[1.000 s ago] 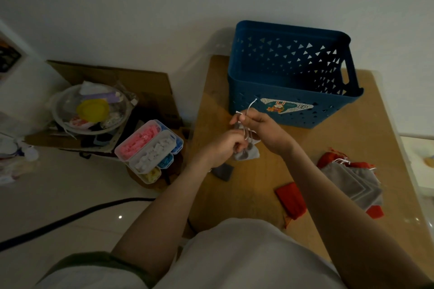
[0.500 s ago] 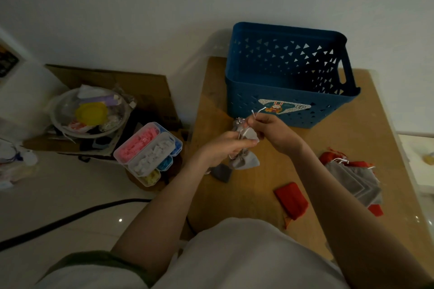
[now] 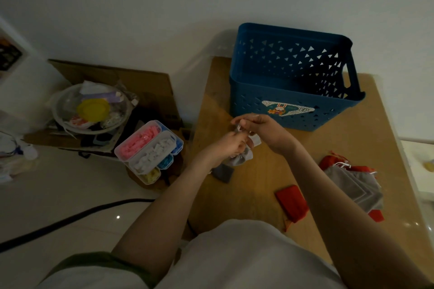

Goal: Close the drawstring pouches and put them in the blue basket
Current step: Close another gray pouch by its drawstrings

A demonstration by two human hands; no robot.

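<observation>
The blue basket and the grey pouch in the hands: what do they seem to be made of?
Blue basket: probably moulded plastic, matt; its walls look stiff, with clean triangular cut-outs. Grey pouch: soft matt fabric, the exact kind unclear; it bunches and creases where the left hand grips it.

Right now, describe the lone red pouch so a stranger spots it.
Start at the wooden table with the blue basket at its far end. Near its front edge lies a flat red pouch. Unlike the grey-and-red heap to its right, it lies alone.
</observation>
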